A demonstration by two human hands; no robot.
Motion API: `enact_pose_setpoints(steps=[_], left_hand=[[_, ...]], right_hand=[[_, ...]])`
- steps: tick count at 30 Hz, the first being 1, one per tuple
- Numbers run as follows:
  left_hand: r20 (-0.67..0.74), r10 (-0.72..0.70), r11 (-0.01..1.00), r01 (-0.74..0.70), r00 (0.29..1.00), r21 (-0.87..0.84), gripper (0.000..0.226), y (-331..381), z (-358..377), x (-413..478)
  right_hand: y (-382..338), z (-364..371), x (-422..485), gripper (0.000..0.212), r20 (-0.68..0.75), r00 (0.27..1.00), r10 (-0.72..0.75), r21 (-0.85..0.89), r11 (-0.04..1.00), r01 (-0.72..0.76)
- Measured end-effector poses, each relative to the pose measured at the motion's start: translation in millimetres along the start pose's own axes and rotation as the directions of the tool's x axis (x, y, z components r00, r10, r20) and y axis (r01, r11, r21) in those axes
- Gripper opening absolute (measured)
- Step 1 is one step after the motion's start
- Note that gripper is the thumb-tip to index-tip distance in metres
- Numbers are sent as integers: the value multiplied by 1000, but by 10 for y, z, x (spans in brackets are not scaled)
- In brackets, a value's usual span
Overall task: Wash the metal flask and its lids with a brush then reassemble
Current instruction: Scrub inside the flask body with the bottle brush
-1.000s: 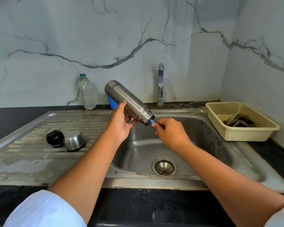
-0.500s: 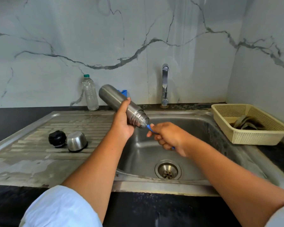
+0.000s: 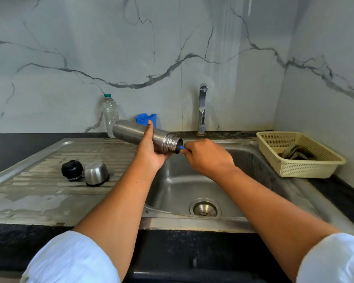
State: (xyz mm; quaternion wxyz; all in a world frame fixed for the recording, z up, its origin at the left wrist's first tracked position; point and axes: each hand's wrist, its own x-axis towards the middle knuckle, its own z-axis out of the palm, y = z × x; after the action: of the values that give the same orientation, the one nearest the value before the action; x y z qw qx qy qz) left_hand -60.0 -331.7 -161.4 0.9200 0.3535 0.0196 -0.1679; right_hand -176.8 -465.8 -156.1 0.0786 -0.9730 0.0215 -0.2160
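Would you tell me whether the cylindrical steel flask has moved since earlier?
Yes: the steel flask has tipped flatter, its base now lower against the clear plastic bottle.

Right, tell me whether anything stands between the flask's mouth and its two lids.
Yes: the blue brush is in the metal flask mouth, pinched by the right grip. The left grip holds the flask beside the sink. Nothing visible lies between it and the black inner lid and steel cup lid on the drainboard.
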Motion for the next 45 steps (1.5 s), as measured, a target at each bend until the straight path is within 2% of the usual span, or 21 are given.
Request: enact_pose_setpoints(steps=[2,5,8,12,15,17,20,22,25,27,29,32,34,38,42,45], left_hand=[[20,33,999,-33,999,-34,64,16,-16,16],[38,103,993,-101,994,-56,61,87,-53,25],[49,144,982,-137,988,-129,61,183,-104,62],[94,168,983,-159,981,-94,46,87,-56,49],[111,159,987,-158,981,-22,43,18,-19,30],[87,195,980,-191,977,-53,44,129,-36,34],[49,238,968,-233,970,-92,46,233,-82,50],[63,210,978,-209,976,-24,50,112,-56,21],[33,192,981,-193,981,21,53,50,-17,10],[-11,227,973,-227,974,-40,54,200,-44,10],[-30,246,966,-248,969,-70,46,277,-86,15],[-13,184,983,-183,983,25,37,84,-13,-30],[-8,175,983,-174,985,51,42,58,51,-58],[-75,249,967,-253,965,-39,45,333,-53,8],[-47,182,983,-180,982,40,56,141,-63,21],[-44,166,986,-166,985,10,57,155,-18,19]], right_hand=[[20,-1,-26,34,103,994,46,284,956,-73],[50,-95,-59,40,265,959,101,599,762,-246],[84,-241,-128,39,420,905,64,721,582,-375],[21,-207,-124,37,428,903,28,761,528,-377],[-3,-113,-98,39,356,933,52,758,567,-322],[73,-144,-93,39,301,953,29,704,667,-242],[155,-173,-88,40,224,974,-20,525,845,-104],[98,-118,-78,40,185,982,-47,461,887,-44],[80,-71,-86,41,141,988,-61,384,923,3],[182,-125,-107,42,106,991,-81,341,939,40],[179,-164,-116,42,88,989,-118,295,951,87],[21,-98,-92,35,82,986,-142,227,966,121],[27,-107,-84,32,73,989,-131,189,975,116],[139,-212,-143,39,47,984,-171,115,980,165],[-63,-130,-95,30,41,977,-209,15,978,209],[43,-144,-85,32,-1,980,-197,9,980,197]])
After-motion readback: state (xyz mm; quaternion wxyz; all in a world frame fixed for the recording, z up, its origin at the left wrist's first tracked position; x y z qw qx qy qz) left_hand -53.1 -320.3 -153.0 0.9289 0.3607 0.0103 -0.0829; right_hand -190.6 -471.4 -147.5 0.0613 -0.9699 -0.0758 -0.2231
